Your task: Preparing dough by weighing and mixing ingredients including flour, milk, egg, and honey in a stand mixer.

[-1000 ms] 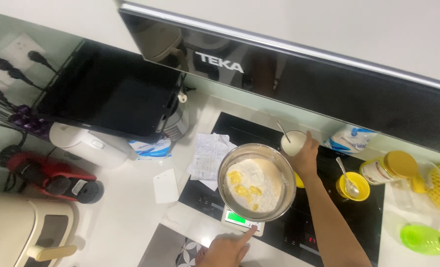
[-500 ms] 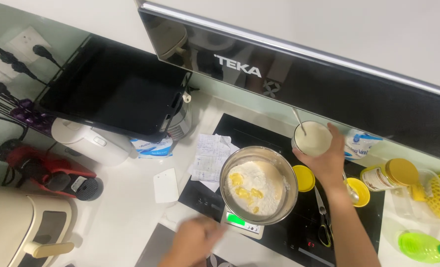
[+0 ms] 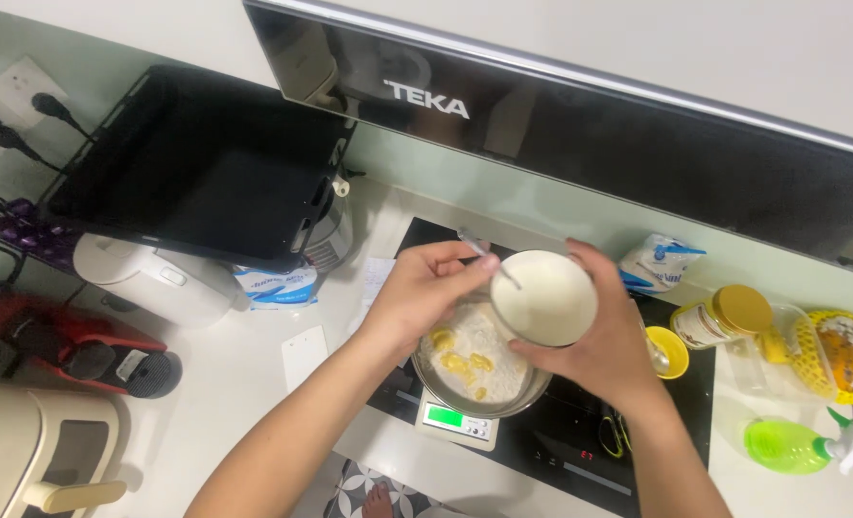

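— Cup (image 3: 543, 295) of white liquid: where does it sit?

— Above the metal bowl (image 3: 479, 369), which rests on a small scale (image 3: 457, 423) on the black cooktop (image 3: 580, 441). From the left: the left hand (image 3: 425, 288) pinches a thin spoon handle (image 3: 489, 255) that dips into the cup.

— And the other hand?

— The right hand (image 3: 594, 350) grasps the cup from below and behind. Further right stand a yellow-lidded jar (image 3: 724, 317) and a green spray bottle (image 3: 796, 445).
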